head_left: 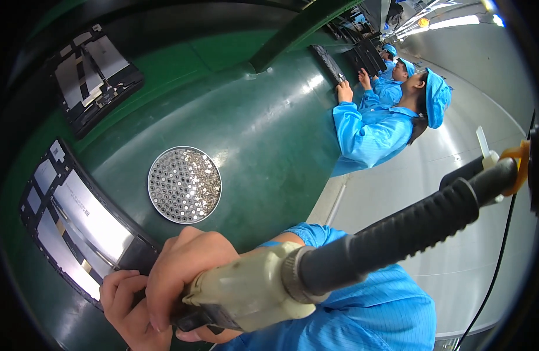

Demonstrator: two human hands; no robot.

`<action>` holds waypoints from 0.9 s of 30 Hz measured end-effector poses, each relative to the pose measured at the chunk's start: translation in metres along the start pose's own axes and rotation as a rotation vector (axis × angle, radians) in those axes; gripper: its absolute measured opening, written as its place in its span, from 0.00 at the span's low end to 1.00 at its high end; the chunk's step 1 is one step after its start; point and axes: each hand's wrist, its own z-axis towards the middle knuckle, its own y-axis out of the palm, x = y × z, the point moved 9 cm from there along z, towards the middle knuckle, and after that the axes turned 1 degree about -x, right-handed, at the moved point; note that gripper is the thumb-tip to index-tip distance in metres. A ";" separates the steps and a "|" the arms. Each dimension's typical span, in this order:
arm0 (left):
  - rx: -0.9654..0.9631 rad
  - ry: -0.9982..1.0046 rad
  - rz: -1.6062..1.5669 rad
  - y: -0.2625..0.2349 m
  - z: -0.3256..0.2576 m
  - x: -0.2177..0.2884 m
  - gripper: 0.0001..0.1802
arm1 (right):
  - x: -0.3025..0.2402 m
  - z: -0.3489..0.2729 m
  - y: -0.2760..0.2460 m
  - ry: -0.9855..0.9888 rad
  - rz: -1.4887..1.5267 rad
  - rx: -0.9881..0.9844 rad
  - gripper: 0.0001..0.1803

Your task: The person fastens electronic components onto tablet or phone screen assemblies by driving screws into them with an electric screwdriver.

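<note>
A cream and black power screwdriver (246,286) with a thick ribbed hose fills the lower middle. My right hand (190,266) wraps round its front end, thumb beneath. Beside it, at the near corner of a black panel, my left hand (129,307) has its fingers bent inward; what they pinch is hidden. That panel (97,205) lies tilted on the bench, carrying silver plates and a long thin rod. The tool's tip cannot be seen behind my fingers. Farther off stands a round metal tray (184,223) filled with small ring-shaped pieces and a heap of tiny metal parts.
Another black panel (94,79) with silver plates rests at the far left of the green bench (263,146). A green beam (298,35) crosses at the back. Co-workers in blue caps and smocks (372,131) handle dark panels (366,55) at the right. A black hose (392,240) runs off rightward.
</note>
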 end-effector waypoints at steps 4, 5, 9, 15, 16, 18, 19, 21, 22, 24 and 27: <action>0.008 -0.032 -0.014 0.003 0.005 0.009 0.26 | -0.005 -0.003 -0.005 0.047 0.062 0.076 0.08; 0.011 -0.042 -0.014 0.003 0.005 0.010 0.26 | -0.006 -0.003 -0.004 0.070 0.054 0.069 0.08; -0.001 -0.033 -0.004 0.005 0.005 0.019 0.25 | -0.013 -0.004 -0.007 0.079 -0.089 0.020 0.08; 0.020 -0.335 -0.029 0.016 -0.008 0.004 0.31 | -0.020 -0.004 -0.011 0.120 -0.091 0.041 0.08; 0.096 -0.416 -0.050 0.013 -0.012 0.000 0.36 | -0.021 -0.003 -0.011 0.124 -0.090 0.040 0.08; 0.138 -0.406 -0.084 0.014 -0.016 0.002 0.34 | -0.024 -0.002 -0.011 0.119 -0.051 0.042 0.08; 0.179 -0.393 -0.117 0.012 -0.017 0.004 0.32 | -0.026 -0.004 -0.013 0.120 -0.050 0.042 0.08; 0.151 -0.369 -0.079 0.015 -0.014 0.008 0.31 | -0.023 -0.010 -0.004 0.183 0.072 -0.083 0.16; 0.123 -0.343 -0.041 0.016 -0.012 0.012 0.29 | -0.025 -0.009 -0.004 0.181 0.073 -0.083 0.16; 0.098 -0.219 0.013 0.007 0.005 0.027 0.17 | -0.029 -0.003 -0.012 0.156 -0.044 0.014 0.10; 0.034 -0.057 0.042 0.008 0.014 0.042 0.12 | -0.036 -0.004 -0.015 0.141 -0.073 0.004 0.12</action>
